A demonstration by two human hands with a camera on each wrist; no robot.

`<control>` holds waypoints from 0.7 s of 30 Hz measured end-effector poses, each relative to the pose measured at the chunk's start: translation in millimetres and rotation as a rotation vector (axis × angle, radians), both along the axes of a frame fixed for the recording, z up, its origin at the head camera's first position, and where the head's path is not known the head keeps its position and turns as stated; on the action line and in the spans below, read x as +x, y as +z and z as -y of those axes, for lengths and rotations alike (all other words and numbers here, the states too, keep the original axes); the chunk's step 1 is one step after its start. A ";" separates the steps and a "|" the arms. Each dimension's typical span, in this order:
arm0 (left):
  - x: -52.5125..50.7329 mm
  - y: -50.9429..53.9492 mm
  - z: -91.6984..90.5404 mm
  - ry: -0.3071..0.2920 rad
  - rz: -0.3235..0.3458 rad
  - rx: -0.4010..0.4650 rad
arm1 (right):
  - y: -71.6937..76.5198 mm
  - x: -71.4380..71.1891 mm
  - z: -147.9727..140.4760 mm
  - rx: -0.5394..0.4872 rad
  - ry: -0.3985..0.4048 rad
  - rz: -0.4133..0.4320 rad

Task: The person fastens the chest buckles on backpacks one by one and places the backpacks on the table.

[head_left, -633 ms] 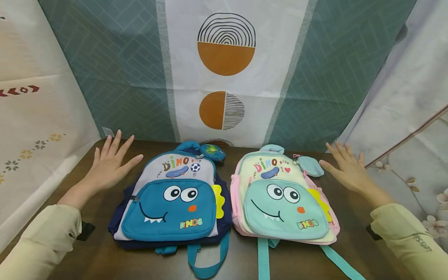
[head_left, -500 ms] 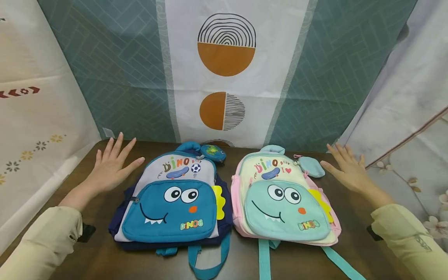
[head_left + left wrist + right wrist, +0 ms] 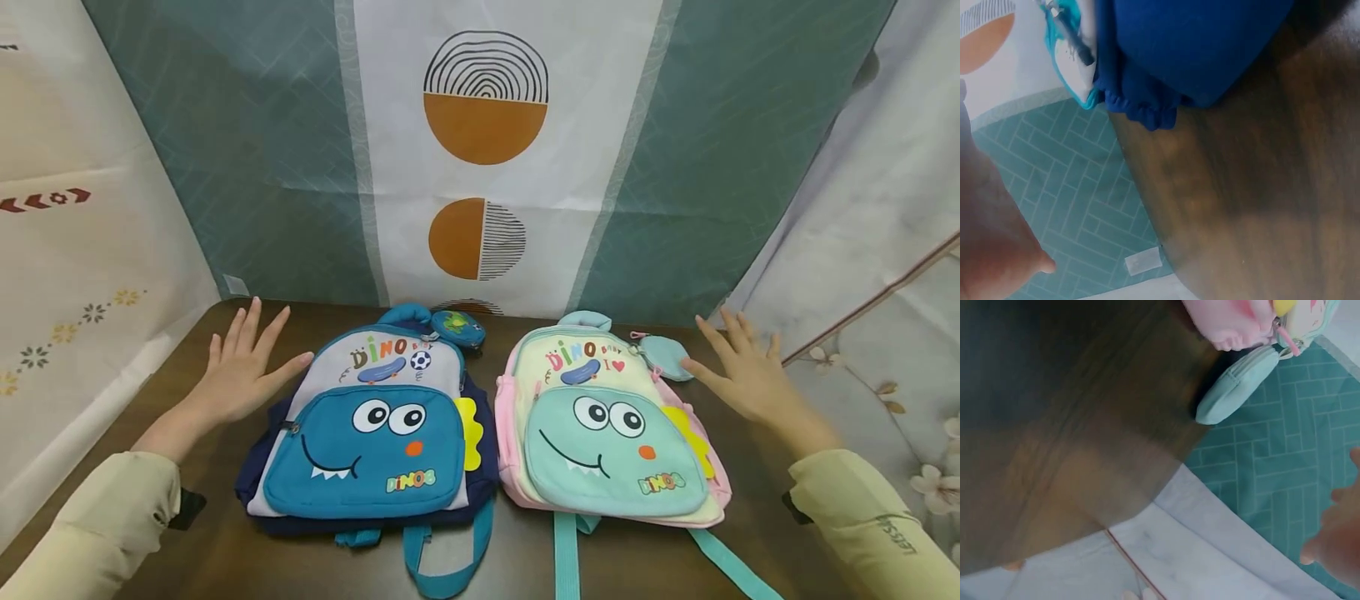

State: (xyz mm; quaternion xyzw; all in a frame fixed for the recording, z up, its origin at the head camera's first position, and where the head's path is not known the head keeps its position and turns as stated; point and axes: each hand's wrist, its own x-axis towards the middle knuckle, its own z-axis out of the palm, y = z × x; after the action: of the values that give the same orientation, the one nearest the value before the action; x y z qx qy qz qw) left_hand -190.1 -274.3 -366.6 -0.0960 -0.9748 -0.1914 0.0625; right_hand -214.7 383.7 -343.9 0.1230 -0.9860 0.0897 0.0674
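Observation:
Two small dinosaur backpacks lie side by side, front up. The blue backpack [image 3: 360, 450] is on the left, with a teal strap loop below it. On the right is the pink and mint backpack [image 3: 615, 450], its mint straps trailing toward me. My left hand [image 3: 236, 375] is spread beside the blue backpack's left edge and holds nothing. My right hand [image 3: 750, 375] is likewise spread and holds nothing, near the mint coin pouch [image 3: 664, 358] clipped to the pink backpack. In the left wrist view the navy side [image 3: 1191, 44] of the blue backpack shows.
Both backpacks lie on a dark brown wooden table [image 3: 517, 558]. A blue round pouch [image 3: 457, 328] hangs off the blue backpack's top. Behind the table is a green and white patterned cloth [image 3: 300, 167]; pale floral cloths stand at the left and right.
Both hands have shifted slightly: the left a little down and right, the right a little to the left. The backpacks stay in place.

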 end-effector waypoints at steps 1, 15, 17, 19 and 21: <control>0.3 -1.8 -1.2 -0.007 0.002 -0.001 | -1.3 0.3 0.4 0.005 0.004 -0.008; 75.0 16.5 -133.3 -0.351 0.279 0.120 | 11.7 -25.5 72.6 -0.089 0.150 0.226; 87.5 13.8 -149.8 -0.360 0.342 0.089 | 9.7 -32.1 88.4 -0.086 0.180 0.253; 94.3 8.4 -162.9 -0.347 0.397 0.047 | 8.8 -38.2 104.0 -0.095 0.201 0.259; 97.8 1.9 -173.8 -0.311 0.429 -0.049 | 8.0 -44.6 120.2 -0.109 0.240 0.244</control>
State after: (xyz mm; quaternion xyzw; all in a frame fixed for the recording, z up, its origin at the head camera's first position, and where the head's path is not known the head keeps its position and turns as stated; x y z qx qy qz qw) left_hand -92.3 -100.6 -364.7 -0.2031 -0.9437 -0.1911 -0.1782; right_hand -259.3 263.5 -335.9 0.2240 -0.9588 0.1649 -0.0574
